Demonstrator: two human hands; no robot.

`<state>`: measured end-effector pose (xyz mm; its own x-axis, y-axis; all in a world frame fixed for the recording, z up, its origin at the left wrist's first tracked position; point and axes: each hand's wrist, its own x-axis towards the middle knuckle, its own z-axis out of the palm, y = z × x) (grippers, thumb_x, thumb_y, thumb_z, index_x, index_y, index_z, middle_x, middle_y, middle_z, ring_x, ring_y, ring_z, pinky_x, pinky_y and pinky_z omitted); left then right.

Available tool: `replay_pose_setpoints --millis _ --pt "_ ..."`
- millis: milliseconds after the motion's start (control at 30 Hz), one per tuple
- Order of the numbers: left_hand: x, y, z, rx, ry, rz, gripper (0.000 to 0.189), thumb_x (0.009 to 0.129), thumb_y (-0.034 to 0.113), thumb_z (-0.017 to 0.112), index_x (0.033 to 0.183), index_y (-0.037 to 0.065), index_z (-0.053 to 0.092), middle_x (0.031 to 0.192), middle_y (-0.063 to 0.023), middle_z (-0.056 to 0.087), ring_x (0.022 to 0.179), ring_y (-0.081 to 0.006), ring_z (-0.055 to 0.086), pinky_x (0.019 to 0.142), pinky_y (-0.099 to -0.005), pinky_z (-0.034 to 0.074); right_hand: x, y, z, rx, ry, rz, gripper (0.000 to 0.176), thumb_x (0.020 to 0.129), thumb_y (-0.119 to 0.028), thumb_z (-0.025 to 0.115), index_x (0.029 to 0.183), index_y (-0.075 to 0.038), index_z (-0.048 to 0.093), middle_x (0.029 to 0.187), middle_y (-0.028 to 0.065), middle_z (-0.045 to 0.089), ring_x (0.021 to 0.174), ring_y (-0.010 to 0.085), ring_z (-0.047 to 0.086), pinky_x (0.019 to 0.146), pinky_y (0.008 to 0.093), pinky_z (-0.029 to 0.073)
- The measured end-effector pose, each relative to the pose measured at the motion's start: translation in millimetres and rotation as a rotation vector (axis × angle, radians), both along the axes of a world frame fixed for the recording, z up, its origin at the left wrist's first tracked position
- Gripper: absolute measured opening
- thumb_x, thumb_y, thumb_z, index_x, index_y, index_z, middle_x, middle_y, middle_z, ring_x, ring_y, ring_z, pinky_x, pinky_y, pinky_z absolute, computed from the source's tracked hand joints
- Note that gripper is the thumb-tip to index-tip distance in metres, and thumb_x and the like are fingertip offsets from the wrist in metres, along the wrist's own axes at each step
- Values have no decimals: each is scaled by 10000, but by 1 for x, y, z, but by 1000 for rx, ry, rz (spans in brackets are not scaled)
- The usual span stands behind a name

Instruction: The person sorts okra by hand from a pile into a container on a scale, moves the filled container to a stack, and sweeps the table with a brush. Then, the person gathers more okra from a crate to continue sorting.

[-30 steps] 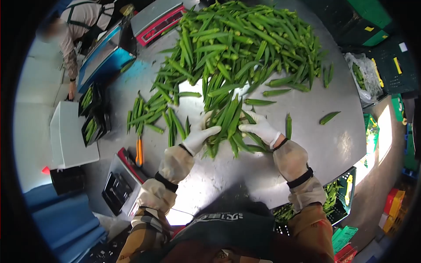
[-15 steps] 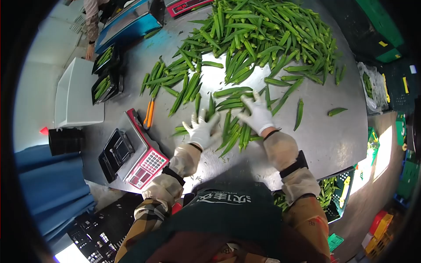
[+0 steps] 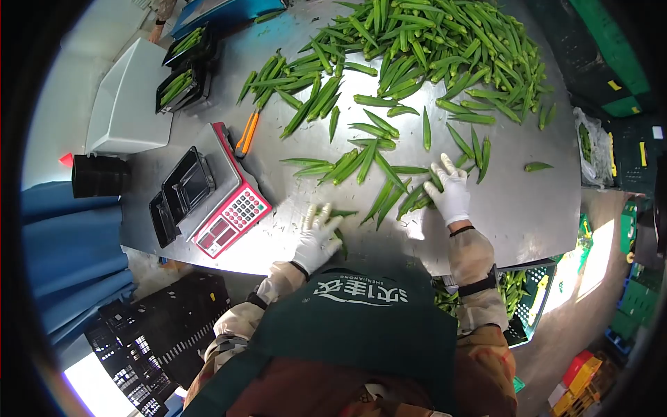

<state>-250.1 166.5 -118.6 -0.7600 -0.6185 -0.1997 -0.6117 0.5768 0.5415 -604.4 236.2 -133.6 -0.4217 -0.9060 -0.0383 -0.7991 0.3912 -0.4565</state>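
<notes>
Both my hands wear white gloves. My left hand (image 3: 317, 241) is low over the near part of the metal table, fingers stretched out, with an okra pod (image 3: 340, 240) partly hidden beside its fingers. My right hand (image 3: 450, 192) lies further right with fingers spread, touching or just over some okra pods (image 3: 415, 199). Between and beyond the hands, loose okra (image 3: 361, 156) lies scattered. A large heap of okra (image 3: 445, 42) covers the back of the table.
A red-and-silver scale (image 3: 233, 215) with black trays (image 3: 191, 182) on it stands at left. Orange-handled scissors (image 3: 248, 133) lie behind it. Filled black trays (image 3: 182, 90), a white bin (image 3: 132, 97) and another person's hand (image 3: 156, 31) are further back. A crate of okra (image 3: 517, 299) sits below right.
My hands have moved apart: the left nearer to me, the right outward to the right. The okra between them is more spread out. The camera view has shifted.
</notes>
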Motion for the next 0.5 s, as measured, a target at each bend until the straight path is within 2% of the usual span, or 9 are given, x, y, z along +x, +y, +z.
replay_pose_setpoints --millis 33,100,133,200,267,300,333,400,500 --pt "7 0 4 -46 19 102 547 772 218 712 1282 155 526 1414 -196 387 1331 -438 286 1058 -490 332 4 -3 2 -26 -4 -8 479 747 -295 708 1199 -171 614 1317 108 510 1110 336 479 951 386 440" --pt "18 -1 -1 -86 102 273 486 791 193 687 1252 142 543 1384 -175 426 1298 -418 337 1057 -479 331 23 -17 5 -80 -12 -22 429 777 -290 683 1180 -158 622 1219 124 585 1049 326 533 930 382 446" --pt "25 -2 -6 -107 143 358 456 800 181 674 1238 136 552 1369 -164 446 1281 -408 363 1057 -473 331 36 -26 9 -115 -195 -9 405 798 -298 668 1171 -146 625 1099 125 636 955 299 595 870 380 469" --pt "40 -7 -18 -120 219 422 411 810 165 671 1208 134 576 1324 -153 480 1242 -373 406 1047 -461 333 64 -43 -10 -98 -263 69 427 795 -291 663 1193 -149 604 1087 111 624 904 283 616 799 374 492" --pt "52 -8 -30 -89 277 497 387 815 165 666 1192 130 586 1310 -153 491 1230 -364 417 1045 -456 331 97 -43 -22 -80 -84 107 464 783 -276 666 1222 -153 574 1068 109 608 915 289 609 748 389 501" --pt "51 -8 -20 -30 266 554 320 830 111 652 1147 90 617 1335 -159 478 1267 -319 401 1061 -408 312 110 -43 -19 -7 -100 156 491 776 -263 665 1240 -154 551 1081 115 591 918 294 608 744 396 503" --pt "54 -7 -19 -31 278 576 314 832 111 650 1143 86 616 1321 -163 488 1259 -318 411 1057 -404 317 120 -40 -16 -31 -73 222 475 780 -263 663 1230 -153 559 1053 127 601 926 290 609 736 400 500" --pt "62 -2 -18 -25 300 617 302 836 110 645 1135 79 616 1293 -172 509 1243 -315 433 1050 -397 327 127 -31 3 202 -230 271 445 792 -245 651 1216 -132 573 1065 143 607 936 306 608 768 384 503" --pt "74 1 -30 -53 314 634 295 841 115 639 1132 68 611 1231 -178 551 1188 -310 485 1030 -383 351 114 -4 -19 -179 -471 242 416 797 -184 659 1192 -73 591 1061 160 629 930 291 629 811 335 501"
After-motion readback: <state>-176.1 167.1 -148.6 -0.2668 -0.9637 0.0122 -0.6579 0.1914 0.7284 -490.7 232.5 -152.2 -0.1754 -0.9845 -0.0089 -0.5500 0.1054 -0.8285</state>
